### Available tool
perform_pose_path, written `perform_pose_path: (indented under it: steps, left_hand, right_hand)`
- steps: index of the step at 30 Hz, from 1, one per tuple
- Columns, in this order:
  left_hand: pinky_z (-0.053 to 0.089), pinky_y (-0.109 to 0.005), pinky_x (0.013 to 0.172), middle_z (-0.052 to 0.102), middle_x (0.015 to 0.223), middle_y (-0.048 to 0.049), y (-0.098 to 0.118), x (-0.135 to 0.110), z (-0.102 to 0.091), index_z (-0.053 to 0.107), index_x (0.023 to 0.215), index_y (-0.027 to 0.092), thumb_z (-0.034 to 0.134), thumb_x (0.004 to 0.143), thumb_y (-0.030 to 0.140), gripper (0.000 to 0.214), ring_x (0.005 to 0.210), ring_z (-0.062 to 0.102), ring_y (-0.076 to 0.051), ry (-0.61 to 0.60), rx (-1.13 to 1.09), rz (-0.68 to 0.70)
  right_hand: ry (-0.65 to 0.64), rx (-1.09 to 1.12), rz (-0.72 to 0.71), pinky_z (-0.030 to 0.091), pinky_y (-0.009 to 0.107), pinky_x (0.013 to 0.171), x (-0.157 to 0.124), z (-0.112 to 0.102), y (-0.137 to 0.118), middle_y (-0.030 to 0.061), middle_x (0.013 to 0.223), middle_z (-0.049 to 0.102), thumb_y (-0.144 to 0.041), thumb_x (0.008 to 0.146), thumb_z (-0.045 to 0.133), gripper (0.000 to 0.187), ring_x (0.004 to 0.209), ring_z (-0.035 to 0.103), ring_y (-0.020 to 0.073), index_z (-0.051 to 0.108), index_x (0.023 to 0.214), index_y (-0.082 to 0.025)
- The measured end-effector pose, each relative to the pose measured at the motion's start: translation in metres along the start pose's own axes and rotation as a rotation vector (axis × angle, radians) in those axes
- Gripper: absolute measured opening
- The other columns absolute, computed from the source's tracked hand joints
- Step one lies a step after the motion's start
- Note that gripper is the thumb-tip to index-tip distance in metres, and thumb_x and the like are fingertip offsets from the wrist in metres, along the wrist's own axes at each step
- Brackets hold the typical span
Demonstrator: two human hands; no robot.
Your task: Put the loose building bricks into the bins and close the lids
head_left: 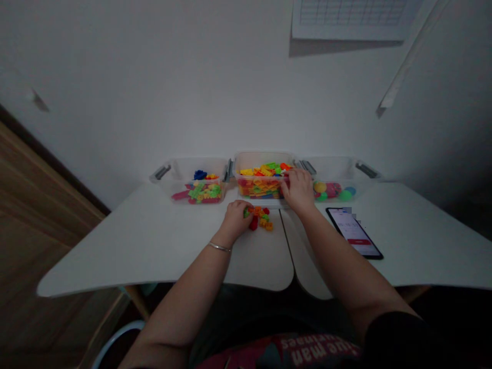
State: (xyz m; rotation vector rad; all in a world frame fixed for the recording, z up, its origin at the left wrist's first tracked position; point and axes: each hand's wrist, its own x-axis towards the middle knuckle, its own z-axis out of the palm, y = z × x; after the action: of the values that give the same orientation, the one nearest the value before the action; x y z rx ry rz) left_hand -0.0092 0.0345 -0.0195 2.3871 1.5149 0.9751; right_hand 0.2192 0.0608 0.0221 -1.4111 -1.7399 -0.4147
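My left hand rests on the white table, fingers curled around one end of a small pile of red, orange and green toy pieces. My right hand reaches over the near right rim of the middle clear bin, which is full of yellow, orange, green and red plastic pieces. Its fingers curl over the bin's edge; whether they grip a piece is hidden.
A clear bin with green, pink and blue pieces stands left of the middle one. Another clear bin with coloured balls stands on the right. A lit phone lies flat near my right forearm. The wall is close behind.
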Motion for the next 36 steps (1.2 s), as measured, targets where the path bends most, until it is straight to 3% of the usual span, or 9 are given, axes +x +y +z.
perform_pose_path:
  steps: [4, 10, 12, 16, 21, 27, 36]
  left_hand:
    - [0.045, -0.04, 0.097, 0.066, 0.099, -0.0075, 0.0, 0.0, 0.0, 0.068, 0.094, 0.019, 0.062, 0.078, 0.018, 0.017, 0.1, 0.059, -0.023, -0.002, -0.029, 0.026]
    - [0.044, -0.04, 0.096, 0.067, 0.098, -0.008, 0.004, -0.001, -0.004, 0.067, 0.092, 0.018, 0.06, 0.08, 0.018, 0.014, 0.099, 0.059, -0.023, 0.012, -0.029, 0.06]
    - [0.043, -0.04, 0.097, 0.067, 0.099, -0.0079, 0.005, -0.002, -0.004, 0.067, 0.093, 0.018, 0.059, 0.081, 0.018, 0.014, 0.099, 0.058, -0.023, -0.004, -0.017, 0.08]
    - [0.042, -0.04, 0.097, 0.068, 0.1, -0.0079, 0.006, -0.003, -0.003, 0.068, 0.097, 0.018, 0.058, 0.082, 0.018, 0.018, 0.1, 0.058, -0.023, -0.034, -0.008, 0.127]
    - [0.037, -0.042, 0.102, 0.067, 0.112, -0.0066, 0.009, -0.006, -0.001, 0.069, 0.109, 0.023, 0.061, 0.082, 0.02, 0.029, 0.109, 0.053, -0.023, -0.098, -0.031, 0.252]
    - [0.039, -0.041, 0.1, 0.067, 0.115, -0.0043, 0.009, -0.007, 0.0, 0.069, 0.112, 0.028, 0.06, 0.085, 0.023, 0.029, 0.109, 0.053, -0.022, -0.147, -0.007, 0.341]
    - [0.043, -0.039, 0.097, 0.068, 0.112, -0.006, 0.009, -0.007, -0.001, 0.071, 0.108, 0.024, 0.06, 0.086, 0.021, 0.024, 0.105, 0.057, -0.021, -0.133, 0.061, 0.394]
  right_hand:
    - [0.0, 0.014, -0.016, 0.026, 0.055, 0.11, -0.002, -0.005, 0.0, 0.0177, 0.133, 0.052, -0.041, 0.089, 0.047, 0.043, 0.131, 0.036, 0.0322, 0.054, 0.122, -0.015]
    - [0.184, 0.097, -0.031, 0.023, 0.058, 0.113, -0.03, -0.014, -0.026, 0.0127, 0.131, 0.055, -0.032, 0.089, 0.045, 0.04, 0.131, 0.039, 0.0296, 0.052, 0.126, -0.019]
    - [0.133, 0.154, -0.109, 0.029, 0.054, 0.111, -0.043, -0.017, -0.037, 0.0118, 0.124, 0.06, -0.027, 0.087, 0.047, 0.035, 0.126, 0.045, 0.0281, 0.056, 0.12, -0.019]
    - [-0.111, 0.241, -0.249, 0.042, 0.045, 0.1, -0.058, -0.02, -0.045, 0.0062, 0.105, 0.069, -0.017, 0.086, 0.047, 0.026, 0.108, 0.055, 0.0243, 0.065, 0.104, -0.022]
    - [-0.308, 0.311, -0.245, 0.046, 0.04, 0.093, -0.066, -0.004, -0.036, 0.0063, 0.103, 0.071, -0.009, 0.086, 0.046, 0.027, 0.096, 0.058, 0.0219, 0.066, 0.102, -0.018]
    - [-0.386, 0.306, -0.102, 0.047, 0.038, 0.092, -0.072, 0.008, -0.026, 0.0077, 0.103, 0.071, -0.005, 0.083, 0.049, 0.032, 0.098, 0.059, 0.0216, 0.066, 0.107, -0.017]
    - [-0.381, 0.198, -0.055, 0.048, 0.036, 0.088, -0.072, 0.007, -0.022, 0.0109, 0.095, 0.066, -0.007, 0.081, 0.054, 0.022, 0.092, 0.057, 0.0218, 0.07, 0.094, -0.014]
